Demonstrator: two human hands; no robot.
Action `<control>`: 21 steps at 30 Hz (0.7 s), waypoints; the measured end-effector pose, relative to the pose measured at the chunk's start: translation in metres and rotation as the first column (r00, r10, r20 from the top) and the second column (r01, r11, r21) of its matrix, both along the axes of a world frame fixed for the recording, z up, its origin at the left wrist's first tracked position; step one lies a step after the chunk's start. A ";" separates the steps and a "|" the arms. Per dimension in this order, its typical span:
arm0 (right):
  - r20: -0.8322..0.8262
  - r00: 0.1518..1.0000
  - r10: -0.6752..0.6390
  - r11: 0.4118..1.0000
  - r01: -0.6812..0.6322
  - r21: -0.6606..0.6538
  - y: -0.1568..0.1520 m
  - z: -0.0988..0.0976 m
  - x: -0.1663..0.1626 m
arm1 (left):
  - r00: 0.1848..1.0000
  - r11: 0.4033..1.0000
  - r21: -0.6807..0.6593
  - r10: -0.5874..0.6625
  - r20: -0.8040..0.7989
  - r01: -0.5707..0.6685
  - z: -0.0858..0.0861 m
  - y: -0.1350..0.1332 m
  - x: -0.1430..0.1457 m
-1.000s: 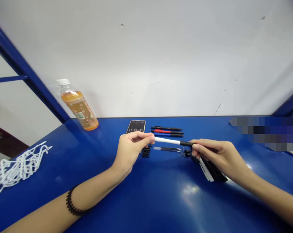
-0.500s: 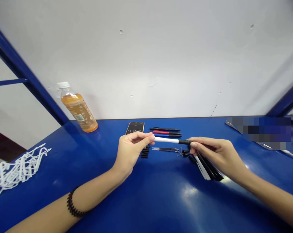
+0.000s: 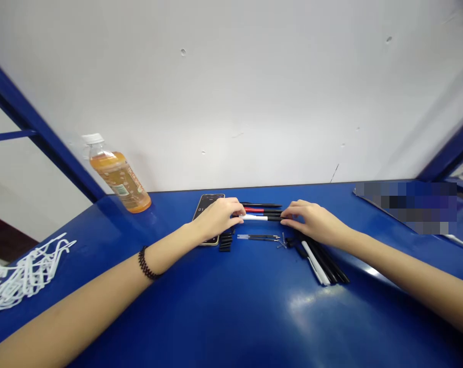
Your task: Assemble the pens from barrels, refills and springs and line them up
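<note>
A white pen with a black grip (image 3: 255,217) lies level between my hands at the front of a row of pens. My left hand (image 3: 221,217) pinches its white end, and the fingers of my right hand (image 3: 306,221) close on its black end. Just behind it are a red and black pen (image 3: 256,209) and a black pen (image 3: 264,205). Nearer me lie thin pen refills (image 3: 258,237), small springs (image 3: 282,240) and short black grips (image 3: 225,241). White and black pen barrels (image 3: 325,263) are bunched below my right hand.
A phone (image 3: 204,204) lies partly under my left hand. An orange drink bottle (image 3: 120,176) stands at the back left against the wall. White plastic strips (image 3: 28,276) are heaped at the left edge. A flat, blurred-out packet (image 3: 408,207) lies at the right.
Both hands have moved away from me and lowered the white pen from the air to the row of pens on the table. Both still hold its ends.
</note>
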State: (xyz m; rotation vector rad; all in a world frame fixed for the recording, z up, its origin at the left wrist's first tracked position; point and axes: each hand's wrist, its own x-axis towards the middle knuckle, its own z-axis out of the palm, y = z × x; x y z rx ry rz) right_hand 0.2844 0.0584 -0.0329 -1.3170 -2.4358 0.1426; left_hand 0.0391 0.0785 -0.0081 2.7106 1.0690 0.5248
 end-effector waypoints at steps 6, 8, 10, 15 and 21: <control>0.069 0.996 -0.061 0.997 0.057 0.060 0.001 -0.007 -0.003 | 0.996 0.999 0.040 0.017 -0.089 -0.014 -0.005 0.005 -0.003; 0.086 0.992 -0.089 0.994 0.083 0.072 0.000 -0.004 -0.003 | 0.994 0.998 0.055 0.029 -0.101 -0.023 -0.002 0.004 -0.004; 0.097 0.985 -0.146 0.987 0.138 0.085 -0.006 0.002 -0.001 | 0.993 0.996 0.077 0.049 -0.105 -0.041 0.003 -0.001 -0.008; 0.124 0.939 -0.320 0.947 0.316 0.057 -0.034 0.008 0.013 | 0.987 0.988 0.120 0.114 -0.112 -0.101 0.010 -0.031 -0.028; 0.130 0.926 -0.355 0.922 0.370 -0.111 -0.053 -0.011 0.018 | 0.968 0.980 0.124 0.177 -0.180 -0.156 0.002 -0.061 -0.038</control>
